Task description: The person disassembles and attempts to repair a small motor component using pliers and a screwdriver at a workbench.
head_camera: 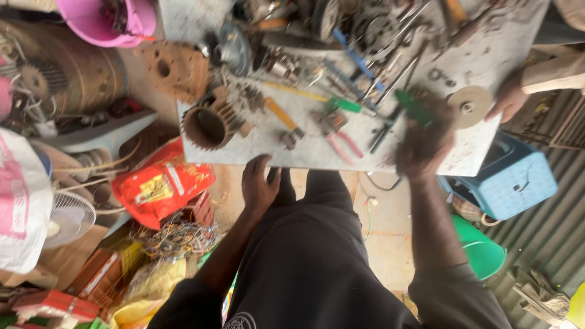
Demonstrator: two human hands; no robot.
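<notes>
Right hand (425, 143): blurring, fingers closing on green-handled tool (414, 106); light, stiff, gripping by handle.
Left hand (259, 186): resting on table edge (244, 155), fingers together, holding nothing.

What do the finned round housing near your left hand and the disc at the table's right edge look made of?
Finned housing: probably cast metal, with a dull, rusty-brown, rough surface. Disc: tan and matte with a dark centre hole; possibly an abrasive or fibre wheel, though the material cannot be told for certain.
</notes>
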